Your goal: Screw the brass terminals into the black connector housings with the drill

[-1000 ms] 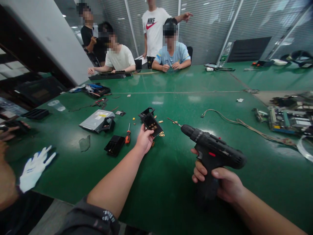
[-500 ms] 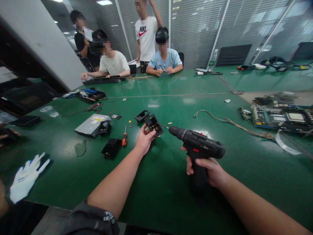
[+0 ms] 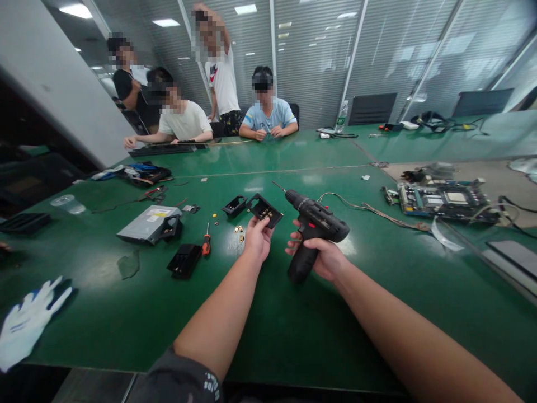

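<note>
My left hand (image 3: 257, 237) grips a small black plastic housing with brass contacts (image 3: 264, 209), held up over the green table (image 3: 293, 313). My right hand (image 3: 321, 254) is wrapped round the handle of a black cordless drill (image 3: 312, 229). The drill's bit points up and to the left, just right of the housing and apart from it. A second black frame piece (image 3: 234, 205) lies on the table behind the housing. Small brass parts (image 3: 239, 229) lie beside my left hand.
A grey drive unit (image 3: 149, 223), a black block (image 3: 183, 260) and an orange-handled screwdriver (image 3: 205, 242) lie to the left. A white glove (image 3: 25, 324) sits at the near left edge. Circuit boards (image 3: 442, 198) and a cable (image 3: 377, 211) lie right. Several people sit or stand at the far side.
My right hand brought the drill left, close to the housing, and tilted its bit upward. My left hand lifted the housing slightly. The view swung right and tilted up.
</note>
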{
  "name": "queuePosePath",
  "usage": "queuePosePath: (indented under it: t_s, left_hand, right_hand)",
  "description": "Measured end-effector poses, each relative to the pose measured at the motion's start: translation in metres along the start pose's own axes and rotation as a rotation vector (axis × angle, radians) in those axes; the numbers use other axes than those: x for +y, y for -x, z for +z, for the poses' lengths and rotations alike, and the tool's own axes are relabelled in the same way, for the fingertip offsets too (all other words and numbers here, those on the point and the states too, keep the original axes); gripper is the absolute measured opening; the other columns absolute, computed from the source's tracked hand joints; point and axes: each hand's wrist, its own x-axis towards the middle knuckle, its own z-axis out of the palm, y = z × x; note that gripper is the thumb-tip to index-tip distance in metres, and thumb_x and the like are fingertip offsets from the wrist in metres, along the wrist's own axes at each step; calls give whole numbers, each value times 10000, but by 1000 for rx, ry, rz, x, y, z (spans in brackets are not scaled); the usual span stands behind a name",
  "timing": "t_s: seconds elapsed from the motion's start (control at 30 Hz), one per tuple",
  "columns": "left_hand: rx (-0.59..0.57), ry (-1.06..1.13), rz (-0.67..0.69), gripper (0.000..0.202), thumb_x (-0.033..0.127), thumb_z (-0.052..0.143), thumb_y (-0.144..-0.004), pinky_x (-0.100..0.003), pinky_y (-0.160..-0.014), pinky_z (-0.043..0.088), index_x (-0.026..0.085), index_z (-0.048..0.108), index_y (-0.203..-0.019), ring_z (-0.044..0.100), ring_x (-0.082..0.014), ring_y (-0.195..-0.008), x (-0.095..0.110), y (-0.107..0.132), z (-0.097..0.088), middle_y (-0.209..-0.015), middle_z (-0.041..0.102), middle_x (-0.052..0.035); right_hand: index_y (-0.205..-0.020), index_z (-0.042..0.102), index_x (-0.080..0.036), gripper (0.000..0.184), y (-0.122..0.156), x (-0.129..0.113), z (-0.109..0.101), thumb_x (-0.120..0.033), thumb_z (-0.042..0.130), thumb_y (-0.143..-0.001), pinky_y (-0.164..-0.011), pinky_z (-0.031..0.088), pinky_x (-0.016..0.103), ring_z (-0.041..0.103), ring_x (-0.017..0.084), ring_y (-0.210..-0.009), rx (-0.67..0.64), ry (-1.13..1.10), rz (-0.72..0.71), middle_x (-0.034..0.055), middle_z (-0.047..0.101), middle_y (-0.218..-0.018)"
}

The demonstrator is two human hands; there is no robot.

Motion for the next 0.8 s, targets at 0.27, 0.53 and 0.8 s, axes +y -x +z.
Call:
queuePosePath:
  t_s: [0.27, 0.53, 0.8]
  left_hand:
    - [-125, -41, 15, 643, 129, 1046, -735, -389, -1104, 634, 285, 799, -1308, 876, -221, -1088, -9, -23, -6, -1126, 903, -16]
    - [-20, -70, 74, 471, 77, 975, -840, -369, -1068, 657, 271, 847, -1250, 877, -206, -1118, 23, -60, -33, -1242, 907, -22]
    - [36, -57, 47, 627, 41, 937, -889, -343, -1080, 678, 315, 800, -1436, 896, -194, -1105, 24, -60, -33, -1165, 920, -16]
  right_hand:
    - [-1539, 787, -294, 898, 9, -13, -24, -315, 1018, -671, -894, 676, 485, 753, 242, -773, 76, 118, -49, -41, 777, -837]
    - [-1500, 806, -212, 828, 13, 5, -22, -497, 1038, -758, -789, 590, 437, 709, 239, -687, 92, 236, -61, -31, 750, -750]
    - [-1501, 817, -169, 778, 24, 9, -8, -518, 945, -817, -778, 554, 445, 710, 265, -699, 74, 489, -20, 9, 774, -717]
